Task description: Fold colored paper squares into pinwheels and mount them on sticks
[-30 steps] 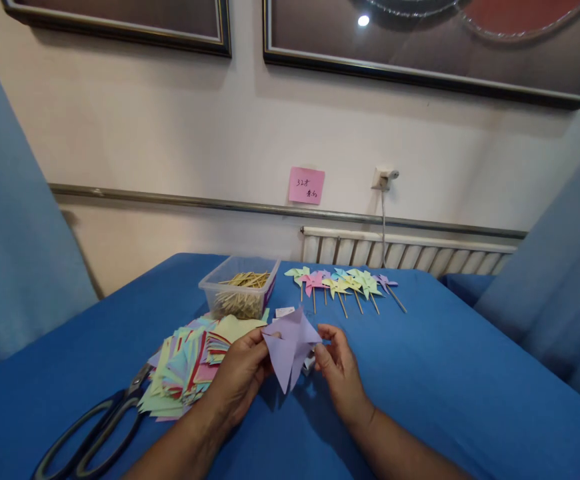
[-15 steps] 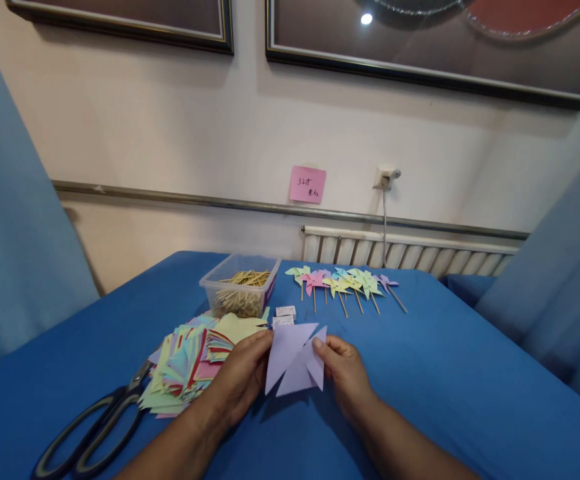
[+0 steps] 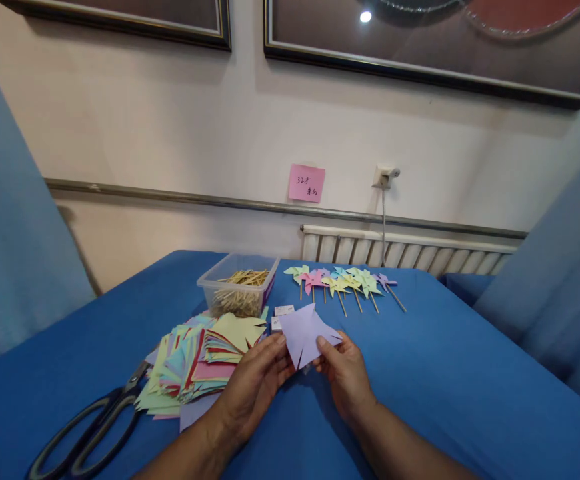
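Note:
Both my hands hold a lilac paper piece (image 3: 304, 333), cut and partly folded, above the blue tablecloth (image 3: 445, 387). My left hand (image 3: 255, 383) pinches its lower left edge, and my right hand (image 3: 346, 375) grips its right flap with thumb and fingers. Just left of my left hand lies a fanned stack of coloured paper squares (image 3: 200, 360). Behind the paper, a small white box (image 3: 284, 311) rests on the cloth.
A clear plastic tub of wooden sticks (image 3: 237, 293) stands behind the stack. A row of finished paper pinwheels (image 3: 343, 283) lies at the far middle. Large black scissors (image 3: 83, 433) lie at the near left. A radiator (image 3: 405, 250) and wall stand behind the table.
The lilac paper has been turned and raised slightly between my hands, its flaps folding inward. My left hand has shifted right and nearer.

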`<state>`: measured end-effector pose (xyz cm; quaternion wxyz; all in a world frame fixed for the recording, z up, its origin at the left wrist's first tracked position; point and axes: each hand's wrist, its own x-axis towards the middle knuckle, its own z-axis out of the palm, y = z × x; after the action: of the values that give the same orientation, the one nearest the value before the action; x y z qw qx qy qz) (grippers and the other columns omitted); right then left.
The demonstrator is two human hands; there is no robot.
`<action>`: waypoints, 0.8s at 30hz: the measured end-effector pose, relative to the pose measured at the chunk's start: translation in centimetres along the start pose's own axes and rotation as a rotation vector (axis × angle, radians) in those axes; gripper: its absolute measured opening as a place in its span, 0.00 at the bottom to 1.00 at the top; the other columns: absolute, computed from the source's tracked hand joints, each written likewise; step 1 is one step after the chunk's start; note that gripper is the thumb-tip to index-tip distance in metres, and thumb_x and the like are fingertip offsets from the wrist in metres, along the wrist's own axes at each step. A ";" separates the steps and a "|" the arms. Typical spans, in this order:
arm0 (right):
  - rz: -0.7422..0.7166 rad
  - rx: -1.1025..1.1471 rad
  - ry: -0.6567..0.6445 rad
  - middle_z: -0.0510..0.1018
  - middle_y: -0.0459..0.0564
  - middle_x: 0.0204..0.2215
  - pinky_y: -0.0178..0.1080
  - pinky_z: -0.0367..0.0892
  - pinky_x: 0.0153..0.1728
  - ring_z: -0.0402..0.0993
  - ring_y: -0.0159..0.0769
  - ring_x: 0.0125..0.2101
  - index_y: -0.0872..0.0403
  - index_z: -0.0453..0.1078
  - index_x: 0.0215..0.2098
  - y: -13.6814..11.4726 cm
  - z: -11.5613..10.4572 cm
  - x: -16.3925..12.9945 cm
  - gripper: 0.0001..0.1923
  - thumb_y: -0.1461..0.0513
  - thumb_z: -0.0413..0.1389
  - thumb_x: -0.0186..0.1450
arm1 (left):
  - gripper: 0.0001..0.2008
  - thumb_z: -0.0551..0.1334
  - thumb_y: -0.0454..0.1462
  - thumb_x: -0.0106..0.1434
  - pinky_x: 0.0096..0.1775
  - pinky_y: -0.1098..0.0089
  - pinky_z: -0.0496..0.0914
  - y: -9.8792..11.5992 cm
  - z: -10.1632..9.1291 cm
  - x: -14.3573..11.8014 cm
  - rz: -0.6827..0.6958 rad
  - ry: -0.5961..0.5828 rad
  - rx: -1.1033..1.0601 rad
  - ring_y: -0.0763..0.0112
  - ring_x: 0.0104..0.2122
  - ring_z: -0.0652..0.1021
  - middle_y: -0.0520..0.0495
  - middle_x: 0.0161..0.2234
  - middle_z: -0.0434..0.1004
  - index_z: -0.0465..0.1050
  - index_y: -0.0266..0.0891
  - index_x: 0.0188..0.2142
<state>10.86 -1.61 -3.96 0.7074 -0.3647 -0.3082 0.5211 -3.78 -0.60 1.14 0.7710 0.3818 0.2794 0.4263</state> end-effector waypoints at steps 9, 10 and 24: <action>0.002 -0.235 -0.167 0.73 0.42 0.17 0.31 0.61 0.19 0.67 0.28 0.16 0.56 0.68 0.34 0.3 0.2 -0.5 0.18 0.52 0.61 0.54 | 0.14 0.67 0.40 0.50 0.30 0.68 0.69 -0.4 -0.4 0.5 0.055 0.155 0.127 0.67 0.25 0.76 0.42 0.29 0.80 0.76 0.34 0.35; -0.009 -0.245 -0.179 0.72 0.42 0.17 0.31 0.61 0.19 0.67 0.28 0.16 0.56 0.68 0.34 0.2 0.2 -0.6 0.18 0.51 0.60 0.56 | 0.14 0.67 0.40 0.50 0.30 0.68 0.69 -0.3 -0.6 0.5 0.063 0.172 0.128 0.66 0.25 0.76 0.42 0.29 0.80 0.76 0.33 0.35; -0.147 -0.206 -0.071 0.73 0.43 0.28 0.31 0.64 0.21 0.66 0.26 0.19 0.52 0.63 0.38 0.2 0.0 -0.3 0.12 0.54 0.56 0.59 | 0.17 0.67 0.36 0.50 0.36 0.66 0.71 1.0 -1.0 0.6 0.120 0.250 0.063 0.60 0.33 0.79 0.40 0.34 0.81 0.74 0.32 0.40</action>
<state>10.64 -1.88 -4.12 0.6911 -0.3934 -0.4107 0.4461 -4.72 0.59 1.31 0.6909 0.3657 0.3630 0.5071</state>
